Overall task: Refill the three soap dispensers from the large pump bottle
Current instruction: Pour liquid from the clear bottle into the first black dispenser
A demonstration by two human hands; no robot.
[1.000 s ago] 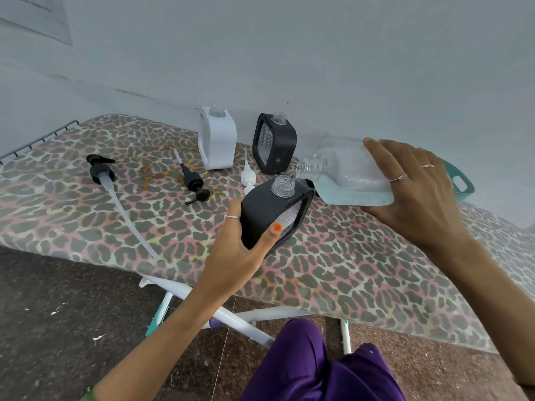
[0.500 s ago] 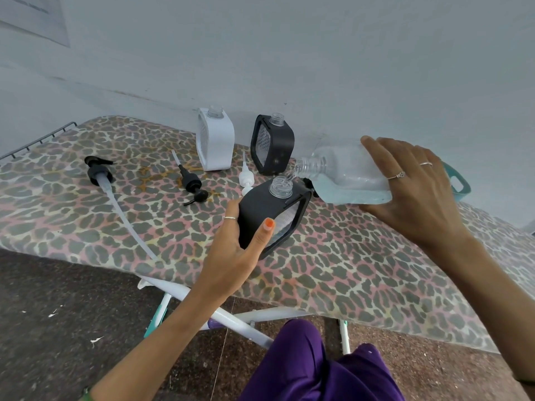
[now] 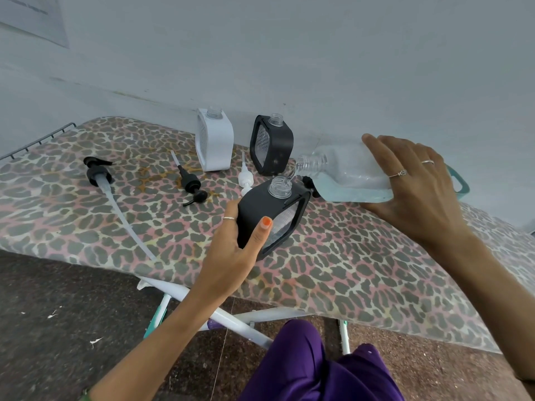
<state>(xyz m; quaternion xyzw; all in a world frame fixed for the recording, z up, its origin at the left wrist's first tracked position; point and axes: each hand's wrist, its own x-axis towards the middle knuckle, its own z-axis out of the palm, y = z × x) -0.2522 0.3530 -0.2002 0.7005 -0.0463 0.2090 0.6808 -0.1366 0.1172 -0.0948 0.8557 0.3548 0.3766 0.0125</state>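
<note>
My left hand grips a black soap dispenser, tilted, its clear neck open at the top. My right hand holds the large clear bottle on its side; pale blue soap lies along its lower wall. A thin stream runs from the bottle's mouth into the dispenser's neck. A white dispenser and a second black dispenser stand uncapped at the back by the wall.
All rests on a leopard-print ironing board. The large pump with its long tube, a black pump and a white pump lie on the board to the left. A teal handle shows behind my right hand.
The large bottle has tipped slightly further, its mouth now just over the dispenser's neck, and soap trickles in. Both hands have hardly shifted.
</note>
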